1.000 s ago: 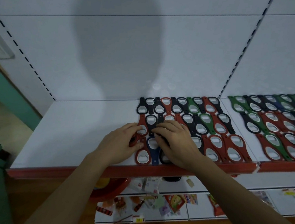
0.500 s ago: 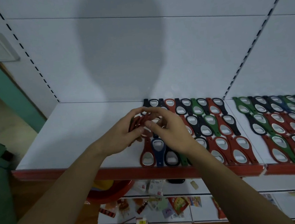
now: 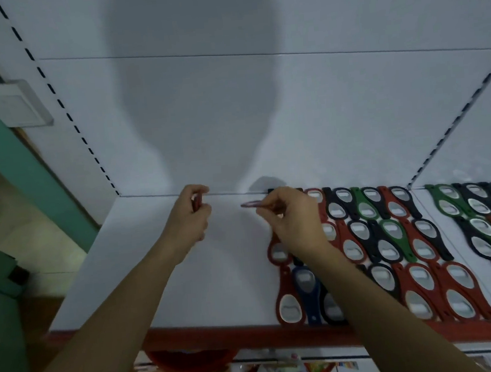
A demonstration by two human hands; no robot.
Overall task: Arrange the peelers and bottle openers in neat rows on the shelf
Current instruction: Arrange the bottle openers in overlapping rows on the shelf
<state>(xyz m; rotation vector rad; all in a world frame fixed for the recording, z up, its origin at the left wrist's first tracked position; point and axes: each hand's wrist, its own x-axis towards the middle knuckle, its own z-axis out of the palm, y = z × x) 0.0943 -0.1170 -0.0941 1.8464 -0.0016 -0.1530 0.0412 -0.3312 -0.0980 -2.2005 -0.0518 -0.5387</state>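
Openers coming off the pile to start a new column

The red opener (image 3: pixel 251 204) is hanging edge-on above the back of the shelf (image 3: pixel 157 282), just left of the rows of bottle openers (image 3: pixel 385 233). Those rows are lying flat in red, black, green and blue columns from the back wall to the front lip.

A second ago both hands were pressing down on the leftmost column near the front. Now they are lifting clear and parting, each carrying something red toward the bare white stretch on the left. To me that is looking like the start of a fresh column beside the ones already laid.

The right hand (image 3: pixel 294 220) is pinching the red opener by one end between thumb and fingertips, the other fingers curling under. The left hand (image 3: pixel 189 217) is clenching round a red bundle (image 3: pixel 197 203). It is probably one or two more openers, though the fingers are hiding most of it and I am not managing to count them. No peelers are showing from where I am standing.
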